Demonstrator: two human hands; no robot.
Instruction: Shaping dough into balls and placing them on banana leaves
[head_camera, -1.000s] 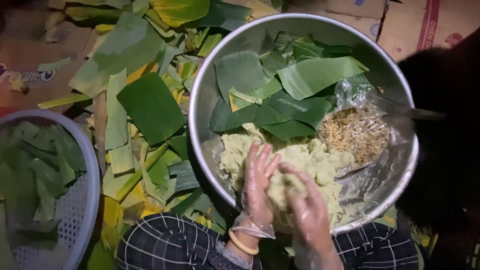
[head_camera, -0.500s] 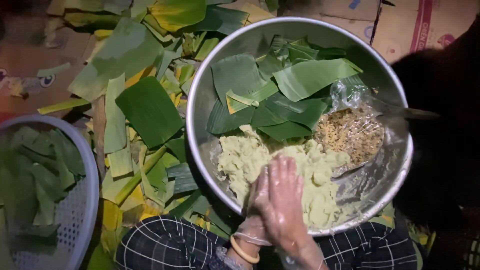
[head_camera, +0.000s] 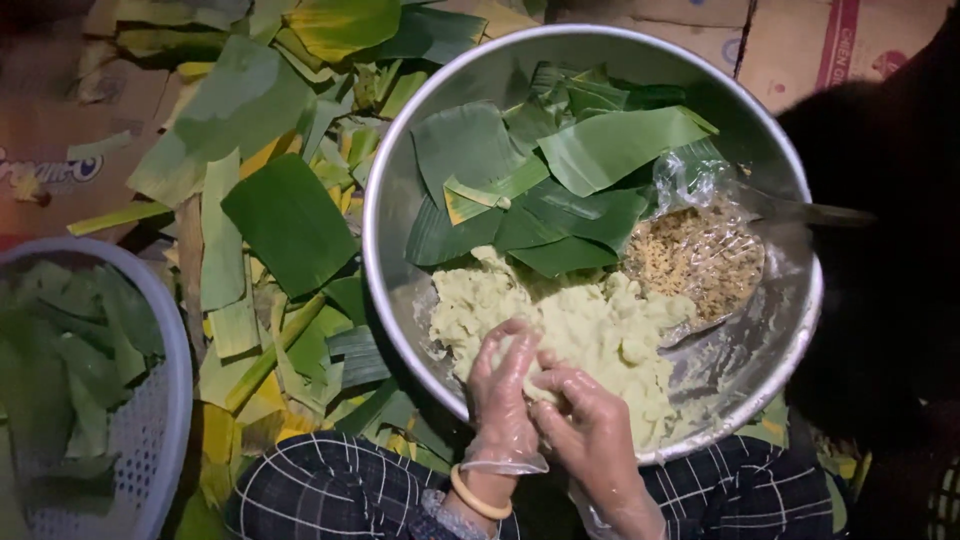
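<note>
Metal bowl (head_camera: 400, 180), both hands (head_camera: 545, 415) pressing dough (head_camera: 590, 325)

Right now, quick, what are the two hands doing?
Left hand: gloved, cupped around a lump of pale green dough.
Right hand: gloved, pressed onto the same lump.

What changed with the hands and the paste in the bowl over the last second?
The hands, side by side a second ago, closed together: the left hand and right hand now cup one lump of the pale green paste between them. The metal bowl, banana leaves, bag of crumbs and basket stayed put.
</note>
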